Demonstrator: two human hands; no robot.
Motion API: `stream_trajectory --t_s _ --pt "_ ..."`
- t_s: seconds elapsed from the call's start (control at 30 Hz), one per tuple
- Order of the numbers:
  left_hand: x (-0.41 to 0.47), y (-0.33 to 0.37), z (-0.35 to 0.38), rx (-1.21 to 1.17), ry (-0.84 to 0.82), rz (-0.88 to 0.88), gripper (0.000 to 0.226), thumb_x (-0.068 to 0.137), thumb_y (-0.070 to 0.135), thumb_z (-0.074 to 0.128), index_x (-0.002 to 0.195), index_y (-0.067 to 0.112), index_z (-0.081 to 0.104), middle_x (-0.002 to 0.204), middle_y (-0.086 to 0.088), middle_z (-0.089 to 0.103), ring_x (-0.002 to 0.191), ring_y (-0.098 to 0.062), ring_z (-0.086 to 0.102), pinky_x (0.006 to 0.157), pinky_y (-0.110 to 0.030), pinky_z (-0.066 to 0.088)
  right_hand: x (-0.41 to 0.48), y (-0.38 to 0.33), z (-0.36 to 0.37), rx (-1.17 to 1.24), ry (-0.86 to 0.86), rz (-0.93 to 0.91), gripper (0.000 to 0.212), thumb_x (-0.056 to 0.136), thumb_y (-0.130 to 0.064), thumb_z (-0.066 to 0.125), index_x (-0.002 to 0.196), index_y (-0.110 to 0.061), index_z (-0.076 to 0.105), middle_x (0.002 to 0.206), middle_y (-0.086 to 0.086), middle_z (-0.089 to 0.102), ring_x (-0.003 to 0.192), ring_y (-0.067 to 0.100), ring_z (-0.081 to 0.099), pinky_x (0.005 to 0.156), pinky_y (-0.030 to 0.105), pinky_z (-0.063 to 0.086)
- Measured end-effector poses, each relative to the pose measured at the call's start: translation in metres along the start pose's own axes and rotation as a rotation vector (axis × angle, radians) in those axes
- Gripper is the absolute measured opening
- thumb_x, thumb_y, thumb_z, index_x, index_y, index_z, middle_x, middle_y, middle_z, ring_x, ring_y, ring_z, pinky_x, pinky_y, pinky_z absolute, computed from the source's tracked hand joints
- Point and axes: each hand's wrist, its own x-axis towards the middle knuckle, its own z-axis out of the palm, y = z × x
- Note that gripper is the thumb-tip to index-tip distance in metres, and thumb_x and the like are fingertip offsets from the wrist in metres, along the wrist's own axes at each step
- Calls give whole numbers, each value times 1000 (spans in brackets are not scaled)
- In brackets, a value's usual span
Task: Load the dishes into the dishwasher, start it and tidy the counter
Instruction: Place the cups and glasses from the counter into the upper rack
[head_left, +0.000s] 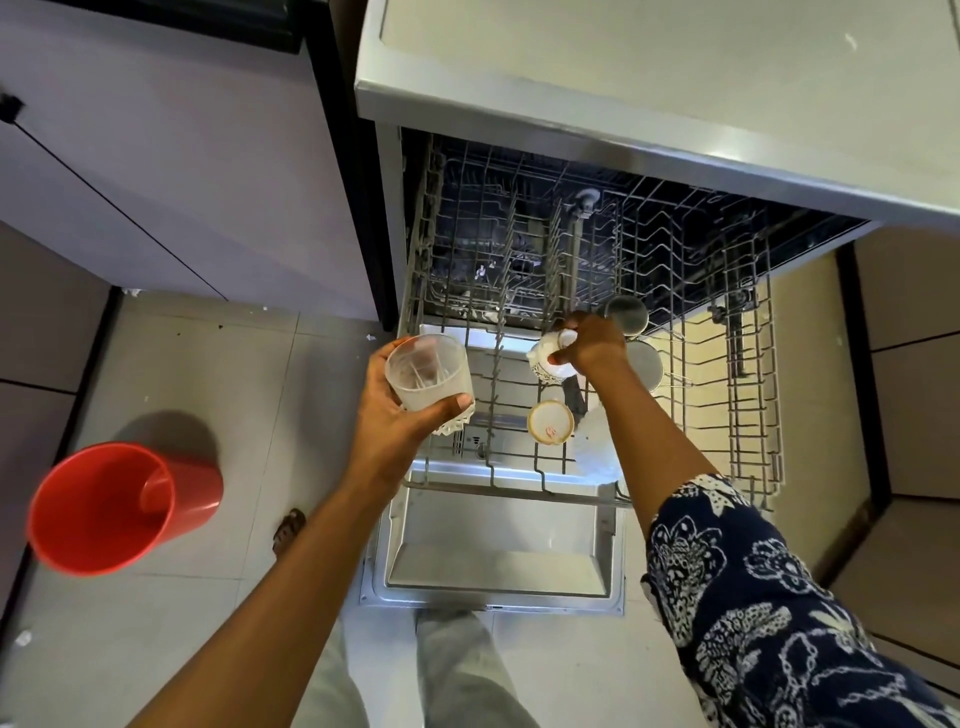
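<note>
The dishwasher stands open with its upper wire rack (753, 415) pulled out over the lowered door (498, 551). My left hand (400, 410) grips a frosted clear glass (428, 371), held upright above the rack's front left corner. My right hand (587, 345) reaches into the middle of the rack and holds a white cup (550, 358) tilted on its side. A small cup with a cream rim (550, 422) sits in the rack just in front of it. Two steel tumblers (626, 312) (644, 364) lie beside my right hand.
A red plastic bucket (109, 506) stands on the tiled floor at the left. Lilac cabinet doors (171, 171) rise to the left of the dishwasher. The grey countertop (649, 78) overhangs the machine. My foot (288, 530) is on the floor near the door's left edge.
</note>
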Motion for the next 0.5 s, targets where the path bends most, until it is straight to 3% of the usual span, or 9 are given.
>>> stream_trajectory --t_s 0.17,0.3,0.5 --pt "4 0 -2 -2 -4 -2 80 47 29 86 117 30 46 114 8 59 99 -3 62 72 -16 52 7 8 -24 54 170 17 57 75 -39 75 123 -17 52 124 8 59 112 28 57 89 32 46" --pt "10 0 -1 7 -1 -9 82 46 36 84 119 32 46 116 7 59 105 -11 60 78 -23 54 3 -2 -13 -51 68 6 60 81 -40 70 130 -16 46 129 10 55 114 28 56 87 32 48" --pt "14 -2 -1 13 1 -10 82 46 37 84 119 33 46 118 5 58 109 -15 59 83 -29 54 6 -8 2 0 84 -17 62 75 -31 77 129 -14 51 124 11 60 112 29 58 88 34 49"
